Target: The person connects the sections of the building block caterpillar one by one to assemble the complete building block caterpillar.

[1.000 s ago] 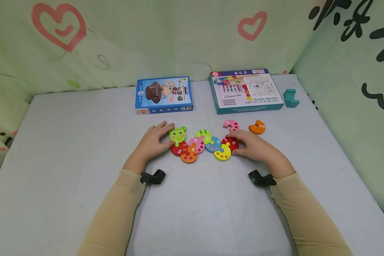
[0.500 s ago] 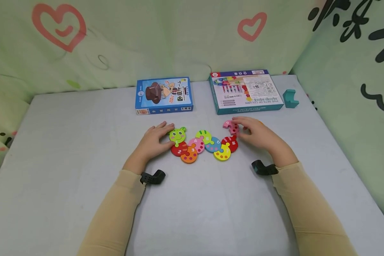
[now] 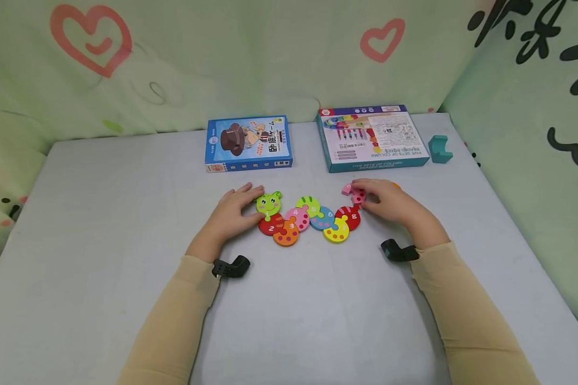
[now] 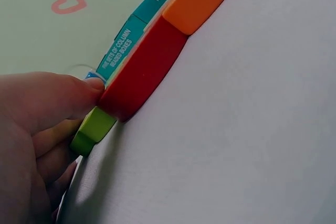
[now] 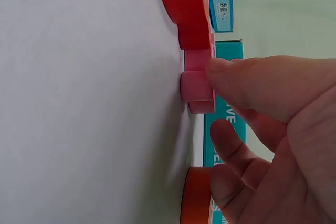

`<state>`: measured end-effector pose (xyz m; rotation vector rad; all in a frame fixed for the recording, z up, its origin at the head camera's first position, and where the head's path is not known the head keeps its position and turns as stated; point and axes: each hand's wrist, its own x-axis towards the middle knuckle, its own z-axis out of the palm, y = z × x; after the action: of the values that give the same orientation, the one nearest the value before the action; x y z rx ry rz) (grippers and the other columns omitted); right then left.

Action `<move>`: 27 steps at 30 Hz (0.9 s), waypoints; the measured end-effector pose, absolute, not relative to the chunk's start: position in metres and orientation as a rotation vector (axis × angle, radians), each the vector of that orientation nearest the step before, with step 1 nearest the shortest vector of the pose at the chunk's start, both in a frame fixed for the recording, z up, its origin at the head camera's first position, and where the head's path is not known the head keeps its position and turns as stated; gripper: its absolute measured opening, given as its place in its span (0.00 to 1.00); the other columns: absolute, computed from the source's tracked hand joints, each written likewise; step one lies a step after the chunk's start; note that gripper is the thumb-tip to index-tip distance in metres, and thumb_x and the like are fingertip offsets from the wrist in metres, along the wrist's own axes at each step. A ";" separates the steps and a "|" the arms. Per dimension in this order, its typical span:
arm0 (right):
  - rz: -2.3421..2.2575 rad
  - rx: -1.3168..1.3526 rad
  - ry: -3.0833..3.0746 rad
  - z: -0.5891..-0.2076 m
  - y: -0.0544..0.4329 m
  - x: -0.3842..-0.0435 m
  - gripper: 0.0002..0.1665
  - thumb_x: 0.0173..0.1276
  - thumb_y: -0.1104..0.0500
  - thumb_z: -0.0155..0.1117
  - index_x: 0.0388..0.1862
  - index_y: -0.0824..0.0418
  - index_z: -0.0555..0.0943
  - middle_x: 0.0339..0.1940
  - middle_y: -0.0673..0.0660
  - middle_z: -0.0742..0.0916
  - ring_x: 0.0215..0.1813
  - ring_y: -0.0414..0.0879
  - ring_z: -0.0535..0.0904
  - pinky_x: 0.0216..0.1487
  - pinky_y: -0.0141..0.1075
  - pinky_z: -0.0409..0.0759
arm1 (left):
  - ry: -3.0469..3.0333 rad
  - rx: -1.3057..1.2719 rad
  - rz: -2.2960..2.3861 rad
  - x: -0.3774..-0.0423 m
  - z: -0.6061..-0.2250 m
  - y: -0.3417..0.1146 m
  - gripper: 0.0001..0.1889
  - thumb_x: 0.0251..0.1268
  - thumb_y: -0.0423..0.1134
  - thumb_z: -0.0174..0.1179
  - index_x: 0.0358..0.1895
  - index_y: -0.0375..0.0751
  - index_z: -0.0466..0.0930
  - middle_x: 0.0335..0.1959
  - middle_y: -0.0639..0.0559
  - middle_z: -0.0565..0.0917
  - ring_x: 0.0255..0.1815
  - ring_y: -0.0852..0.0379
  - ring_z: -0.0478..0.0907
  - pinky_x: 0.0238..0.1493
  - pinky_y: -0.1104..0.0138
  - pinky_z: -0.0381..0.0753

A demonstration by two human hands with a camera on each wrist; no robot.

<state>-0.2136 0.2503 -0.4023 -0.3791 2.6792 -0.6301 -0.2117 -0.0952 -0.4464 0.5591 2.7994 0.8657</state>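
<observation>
A chain of colourful numbered caterpillar puzzle pieces lies on the white table. At its left end, my left hand (image 3: 231,214) holds the green smiling head piece (image 3: 268,203), thumb near the join with the red 2 piece (image 3: 270,225) and fingers along the far side. My right hand (image 3: 390,202) pinches the pink puzzle piece (image 5: 197,86) between thumb and forefinger, beside the knob of the red 8 piece (image 3: 350,217). Most of an orange piece (image 3: 396,185) is hidden behind that hand in the head view. The right wrist view shows its orange edge (image 5: 196,198) below the curled fingers.
Behind the chain lie a blue game box (image 3: 248,143) and a larger teal-edged box (image 3: 373,139). A small teal bracket-like block (image 3: 440,149) stands right of the larger box. Green curtains with painted hearts close in the table's back and sides.
My right hand has left the red 8 piece and taken hold of the pink piece, which has shifted slightly right and nearer to the red one. The left hand stays in place.
</observation>
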 end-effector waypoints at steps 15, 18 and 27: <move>-0.617 -0.252 2.733 -0.402 0.249 -0.210 0.36 0.59 0.59 0.62 0.67 0.58 0.62 0.64 0.63 0.69 0.65 0.59 0.60 0.59 0.55 0.69 | 2.800 0.553 0.851 -0.212 -0.447 -0.095 0.31 0.57 0.52 0.55 0.65 0.52 0.64 0.67 0.57 0.65 0.73 0.56 0.50 0.73 0.54 0.43; -0.655 -0.254 2.745 -0.399 0.253 -0.204 0.36 0.59 0.58 0.63 0.66 0.58 0.63 0.64 0.62 0.70 0.64 0.58 0.62 0.59 0.54 0.70 | 2.806 0.550 0.850 -0.212 -0.447 -0.096 0.31 0.57 0.52 0.55 0.65 0.52 0.64 0.67 0.57 0.65 0.73 0.56 0.50 0.73 0.54 0.43; -0.682 -0.263 2.675 -0.399 0.250 -0.191 0.34 0.59 0.57 0.64 0.65 0.57 0.66 0.65 0.62 0.69 0.67 0.58 0.60 0.58 0.56 0.70 | 2.804 0.544 0.840 -0.211 -0.446 -0.095 0.31 0.57 0.52 0.55 0.65 0.52 0.64 0.67 0.56 0.65 0.73 0.55 0.50 0.73 0.54 0.43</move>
<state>-0.1907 0.2502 -0.3992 -0.2635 2.6745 -0.6825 -0.2110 -0.0950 -0.4459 0.5444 2.8036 0.8396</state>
